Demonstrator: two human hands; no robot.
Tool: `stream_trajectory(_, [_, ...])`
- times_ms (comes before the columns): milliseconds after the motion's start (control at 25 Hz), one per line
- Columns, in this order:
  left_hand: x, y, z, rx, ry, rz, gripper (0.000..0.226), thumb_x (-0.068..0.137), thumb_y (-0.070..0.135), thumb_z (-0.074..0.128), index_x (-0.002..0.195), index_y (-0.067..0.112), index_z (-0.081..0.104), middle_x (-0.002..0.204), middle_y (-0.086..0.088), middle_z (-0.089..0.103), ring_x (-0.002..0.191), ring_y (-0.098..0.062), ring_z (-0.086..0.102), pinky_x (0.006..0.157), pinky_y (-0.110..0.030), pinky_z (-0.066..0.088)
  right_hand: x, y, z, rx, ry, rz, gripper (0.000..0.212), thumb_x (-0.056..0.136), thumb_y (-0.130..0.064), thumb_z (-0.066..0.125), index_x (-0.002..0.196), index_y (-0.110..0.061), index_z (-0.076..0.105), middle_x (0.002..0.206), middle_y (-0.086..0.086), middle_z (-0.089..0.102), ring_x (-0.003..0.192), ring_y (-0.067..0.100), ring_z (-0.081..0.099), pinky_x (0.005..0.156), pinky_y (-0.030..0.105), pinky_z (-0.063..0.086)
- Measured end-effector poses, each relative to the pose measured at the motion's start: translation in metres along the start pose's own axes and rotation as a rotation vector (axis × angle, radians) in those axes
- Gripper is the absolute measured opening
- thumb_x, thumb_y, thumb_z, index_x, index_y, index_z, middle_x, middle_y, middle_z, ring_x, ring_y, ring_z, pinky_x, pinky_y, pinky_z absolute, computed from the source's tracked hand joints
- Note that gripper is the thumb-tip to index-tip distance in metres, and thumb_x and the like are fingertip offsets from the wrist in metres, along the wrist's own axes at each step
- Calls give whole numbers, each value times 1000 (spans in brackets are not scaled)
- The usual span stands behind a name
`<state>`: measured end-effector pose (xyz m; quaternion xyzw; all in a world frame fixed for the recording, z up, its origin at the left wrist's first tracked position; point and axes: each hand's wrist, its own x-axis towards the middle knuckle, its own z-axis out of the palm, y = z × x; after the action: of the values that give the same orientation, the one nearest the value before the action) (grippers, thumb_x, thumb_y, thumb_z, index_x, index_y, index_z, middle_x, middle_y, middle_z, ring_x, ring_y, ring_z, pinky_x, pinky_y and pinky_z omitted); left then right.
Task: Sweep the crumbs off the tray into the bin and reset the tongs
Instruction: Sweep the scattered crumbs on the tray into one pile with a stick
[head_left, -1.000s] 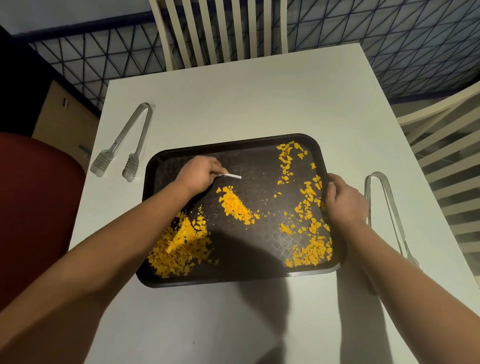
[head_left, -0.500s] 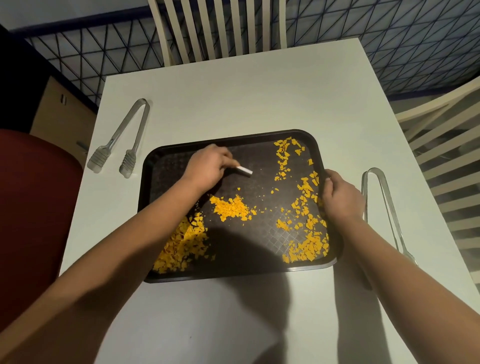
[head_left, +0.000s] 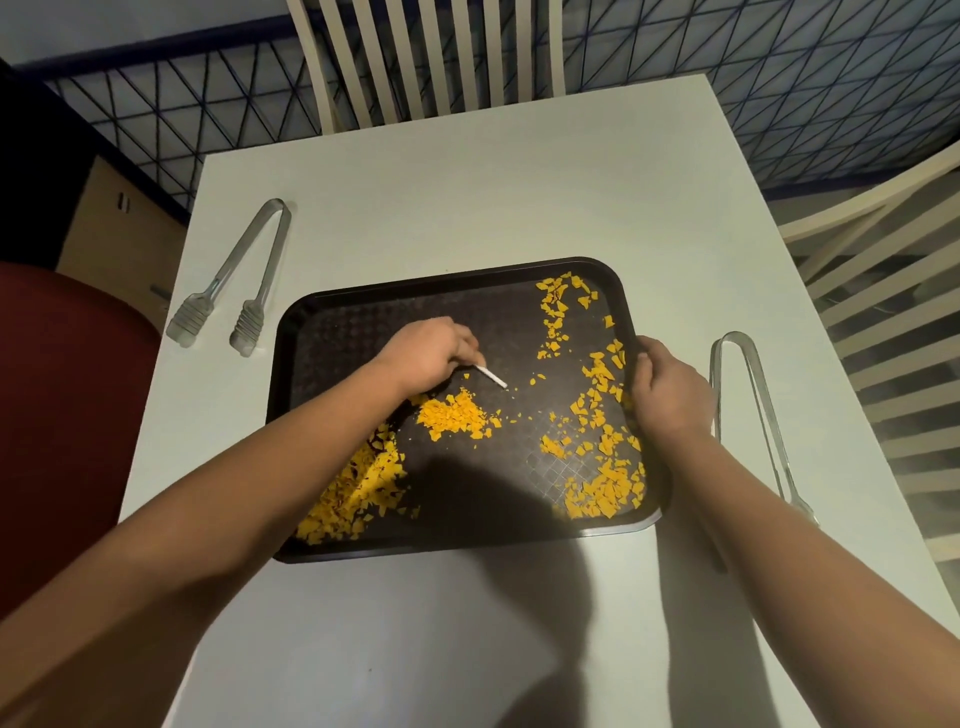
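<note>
White table (head_left: 519, 182) bearing 1 dark tray (head_left: 415, 291), flanked by 2 pairs of clear tongs: left tongs (head_left: 244, 270) just beside the tray's far-left corner, right tongs (head_left: 753, 410) along its right side, both lying apart from the tray. Orange crumbs (head_left: 457, 413) lie on the tray in 3 groups: near-left heap, small centre heap, scattered band down the right side. Left hand (head_left: 426, 356) curled around a thin white stick (head_left: 491, 375) above the centre heap; right hand (head_left: 670, 389) gripping the tray's right rim.
</note>
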<state>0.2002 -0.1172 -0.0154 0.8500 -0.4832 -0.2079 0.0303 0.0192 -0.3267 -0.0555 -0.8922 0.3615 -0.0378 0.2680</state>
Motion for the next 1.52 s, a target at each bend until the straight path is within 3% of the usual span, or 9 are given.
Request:
stream_trajectory(200, [15, 29, -3, -54, 158, -1, 29, 93, 14, 52, 115, 25, 67, 117, 3, 63, 108, -22, 49, 86, -34, 40, 0, -1, -2, -21, -3, -6, 38, 100, -24, 31, 132, -20, 50, 105, 13, 68, 97, 36, 61, 74, 34, 44])
stream_trajectory(640, [-17, 25, 3, 56, -106, 65, 27, 94, 18, 52, 116, 26, 66, 122, 8, 63, 110, -18, 51, 92, -32, 38, 0, -2, -3, -36, -11, -4, 38, 100, -25, 30, 132, -22, 49, 107, 13, 68, 98, 36, 61, 74, 33, 42])
stream_trajectory(840, [-29, 93, 11, -171, 215, -293, 31, 96, 21, 46, 123, 25, 59, 112, -2, 62, 101, -24, 58, 88, -35, 47, 0, 0, -1, -39, -4, -2, 38, 100, -26, 30, 133, -22, 49, 108, 12, 68, 99, 36, 61, 71, 31, 39])
stream_trajectory(960, [-37, 134, 42, -347, 154, -473, 34, 98, 18, 40, 131, 20, 46, 115, -7, 59, 101, -24, 59, 85, -34, 46, 1, 0, -1, -38, -8, -4, 38, 100, -25, 30, 132, -22, 50, 107, 13, 68, 98, 36, 61, 68, 29, 35])
stream_trajectory(1200, [-41, 143, 71, -348, 82, -508, 23, 98, 11, 37, 119, 9, 45, 112, -12, 59, 103, -28, 59, 87, -36, 46, 1, 2, -1, -30, -8, -8, 37, 100, -25, 30, 131, -21, 50, 104, 16, 68, 97, 39, 60, 73, 35, 41])
stream_trajectory(1280, [-55, 126, 74, -333, 193, -621, 22, 96, 6, 40, 115, 4, 50, 103, -14, 61, 94, -29, 62, 81, -35, 49, 1, 2, -1, -29, -12, -6, 37, 99, -24, 30, 131, -21, 50, 104, 17, 67, 98, 40, 60, 75, 36, 42])
stream_trajectory(1400, [-78, 111, 90, -194, 668, -534, 12, 78, -6, 59, 87, -1, 63, 63, -9, 59, 50, -19, 60, 48, -20, 46, 2, 1, -1, -27, -16, 4, 38, 100, -25, 30, 132, -22, 50, 106, 17, 67, 100, 40, 59, 76, 36, 42])
stream_trajectory(1440, [-80, 119, 93, -191, 720, -487, 9, 78, -5, 59, 83, 0, 64, 60, -7, 58, 47, -16, 57, 47, -17, 43, 2, 1, -1, -28, -16, 5, 38, 100, -25, 30, 132, -22, 50, 106, 17, 67, 101, 40, 59, 77, 36, 42])
stream_trajectory(1520, [-75, 142, 90, -364, 568, -412, 14, 87, 4, 48, 92, 1, 62, 75, -9, 62, 62, -20, 61, 57, -25, 49, 1, 1, -1, -30, -18, 8, 38, 100, -25, 30, 132, -22, 49, 107, 17, 67, 101, 40, 59, 78, 36, 43])
